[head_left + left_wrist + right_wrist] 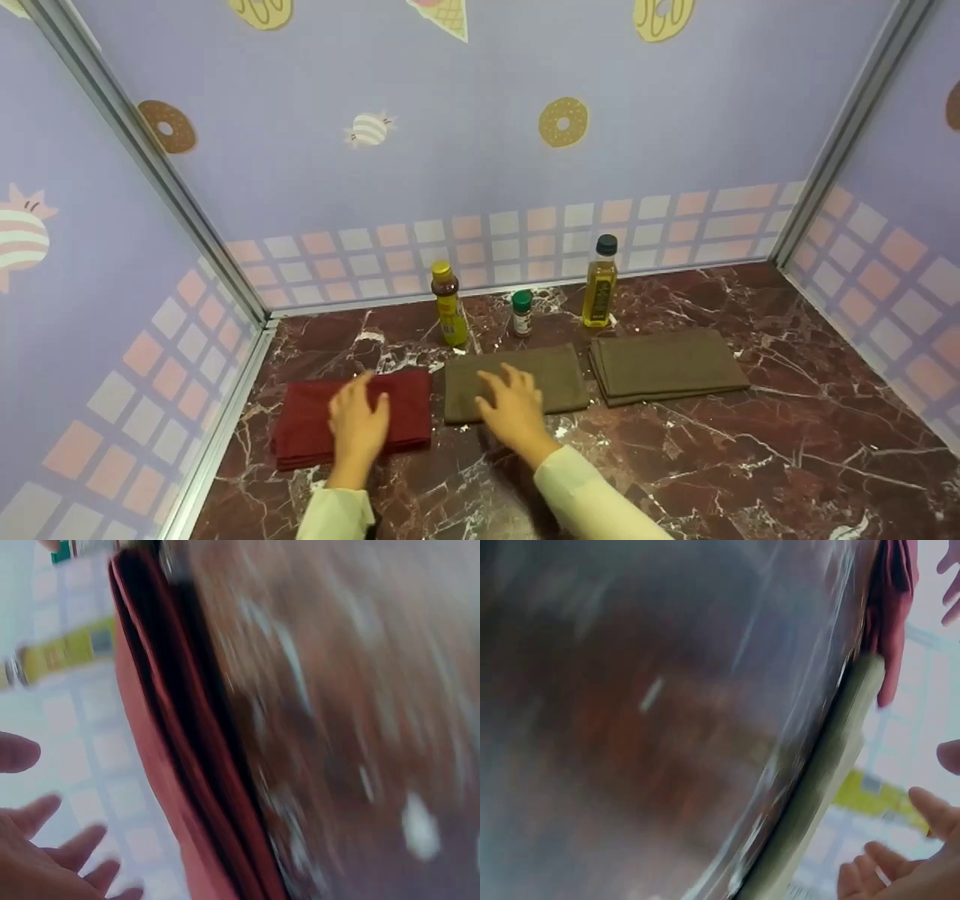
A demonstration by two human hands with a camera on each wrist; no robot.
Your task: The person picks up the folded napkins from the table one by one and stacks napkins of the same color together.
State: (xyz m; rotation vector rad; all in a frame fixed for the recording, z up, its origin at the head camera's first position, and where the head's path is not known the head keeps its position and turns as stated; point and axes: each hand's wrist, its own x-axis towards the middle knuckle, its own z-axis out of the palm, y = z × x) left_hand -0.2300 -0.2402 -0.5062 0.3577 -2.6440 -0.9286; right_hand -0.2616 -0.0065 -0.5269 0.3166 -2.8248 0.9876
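Note:
A folded red cloth [409,409] lies at the left of the marble-patterned tabletop, its layered edge showing in the left wrist view. Over it is my left hand [358,424], fingers spread and relaxed, holding nothing. In the middle lies a folded olive-brown cloth [559,375]. My right hand [514,409] is over its front part, with loosely bent fingers and nothing in them. To the right rests a second folded olive-brown cloth [667,364], apart from both hands. In the right wrist view, the fingers [930,814] show beside the middle cloth's edge.
Behind the cloths stand a yellow-capped bottle [450,311], a small green-capped jar [522,315] and a dark-capped oil bottle [600,289]. Patterned wall panels [480,165] with metal frame strips [847,135] enclose the table [750,465] at the back and sides.

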